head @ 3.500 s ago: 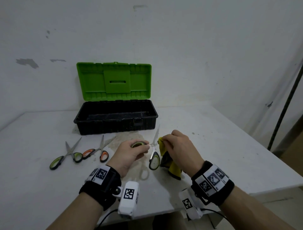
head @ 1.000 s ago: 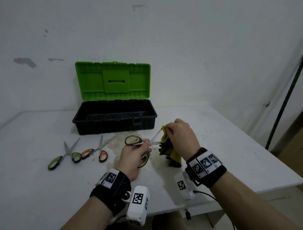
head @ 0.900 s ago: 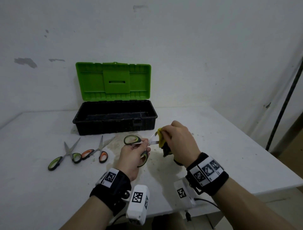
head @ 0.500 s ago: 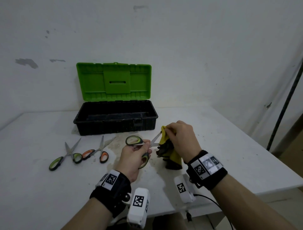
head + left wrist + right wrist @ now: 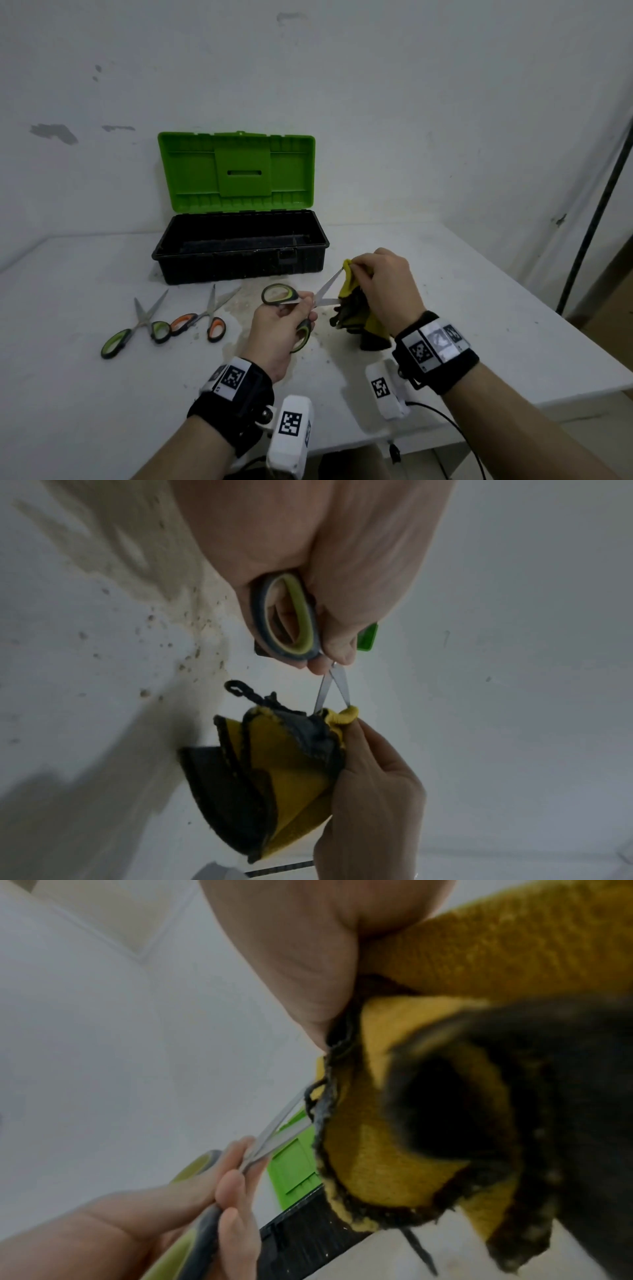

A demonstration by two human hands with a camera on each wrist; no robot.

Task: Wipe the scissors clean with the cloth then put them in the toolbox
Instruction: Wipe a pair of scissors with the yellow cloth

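Observation:
My left hand (image 5: 281, 325) grips green-handled scissors (image 5: 291, 301) near the pivot, above the table's middle. Their blades (image 5: 334, 688) are spread apart and both tips run into a yellow and black cloth (image 5: 356, 311). My right hand (image 5: 383, 284) pinches the cloth's yellow fold (image 5: 346, 715) over the upper blade tip. The rest of the cloth (image 5: 445, 1123) hangs down to the table. In the right wrist view my left fingers (image 5: 236, 1185) hold the scissors (image 5: 270, 1139) by the pivot. The black toolbox (image 5: 239, 263) stands behind with its green lid (image 5: 236, 171) raised.
Two more pairs of scissors lie on the white table (image 5: 68, 394) at the left: a green-handled pair (image 5: 137, 329) and an orange-handled pair (image 5: 209, 315). A dirty stain (image 5: 239, 305) with crumbs spreads under my hands. A dark pole (image 5: 596, 192) leans at the right.
My right hand has slid the cloth out along the blade toward its tip, after a stroke back toward the pivot. The left hand still holds the scissors in the same spot.

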